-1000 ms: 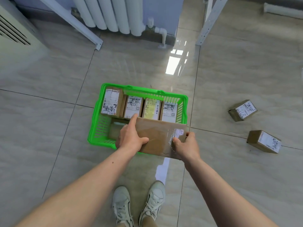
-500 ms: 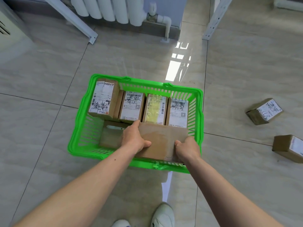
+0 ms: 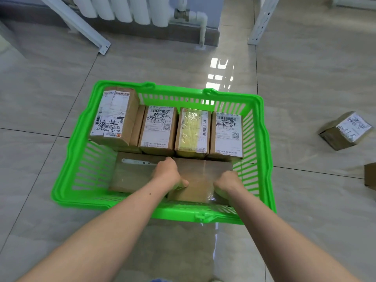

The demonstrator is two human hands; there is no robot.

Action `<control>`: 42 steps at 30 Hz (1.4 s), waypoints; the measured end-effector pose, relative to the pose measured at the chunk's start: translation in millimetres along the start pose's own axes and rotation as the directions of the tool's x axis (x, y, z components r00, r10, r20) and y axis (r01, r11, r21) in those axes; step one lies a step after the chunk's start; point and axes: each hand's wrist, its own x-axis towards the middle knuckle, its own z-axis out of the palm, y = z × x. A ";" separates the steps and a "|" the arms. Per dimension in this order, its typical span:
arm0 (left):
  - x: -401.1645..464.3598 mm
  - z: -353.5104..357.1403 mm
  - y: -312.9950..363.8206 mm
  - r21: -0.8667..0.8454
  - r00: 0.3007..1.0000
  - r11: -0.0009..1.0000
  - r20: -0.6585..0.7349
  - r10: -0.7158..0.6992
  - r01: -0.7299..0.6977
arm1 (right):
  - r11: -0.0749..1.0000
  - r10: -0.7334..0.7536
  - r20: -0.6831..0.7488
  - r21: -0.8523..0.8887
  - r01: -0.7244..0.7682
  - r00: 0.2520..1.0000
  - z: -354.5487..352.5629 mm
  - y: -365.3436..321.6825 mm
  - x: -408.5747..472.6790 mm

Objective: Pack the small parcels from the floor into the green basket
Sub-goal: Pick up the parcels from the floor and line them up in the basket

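The green basket (image 3: 65,190) stands on the tiled floor in front of me. Several labelled brown parcels (image 3: 158,129) stand in a row along its far side. In its near half lies another flat brown parcel (image 3: 132,176), and beside it a taped brown parcel (image 3: 198,180) sits low inside the basket. My left hand (image 3: 168,176) grips that taped parcel at its left edge, and my right hand (image 3: 227,182) grips its right end. Two small parcels lie on the floor to the right, one with a white label (image 3: 345,131) and one cut off by the frame edge (image 3: 370,176).
A white radiator (image 3: 126,9) and its pipe run along the far wall. White metal rack legs (image 3: 81,27) slant down to the floor at the left, and another leg (image 3: 262,19) stands at the right. Bare tiles surround the basket.
Both hands have lowered the taped parcel from above the basket's near rim down into its near half. My view has moved closer over the basket.
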 end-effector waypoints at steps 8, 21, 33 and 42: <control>15.5 9.9 4.7 0.313 0.990 0.946 -0.080 0.118 -0.087 | 0.971 -0.100 0.013 -0.219 0.100 0.995 -3.3 -3.3 16.3; -13.2 -7.9 10.9 0.338 0.998 0.941 -0.059 0.018 0.003 | 0.967 -0.184 0.015 -0.179 0.183 0.983 -24.6 1.5 -13.9; -180.9 -92.9 94.4 0.276 0.999 0.960 0.001 0.044 -0.043 | 0.903 -0.156 -0.071 0.393 0.171 0.985 -163.3 51.1 -192.1; -310.3 -132.4 195.7 0.209 0.968 0.945 0.051 0.244 -0.250 | 0.720 0.062 -0.135 0.692 0.049 0.989 -267.0 138.5 -296.6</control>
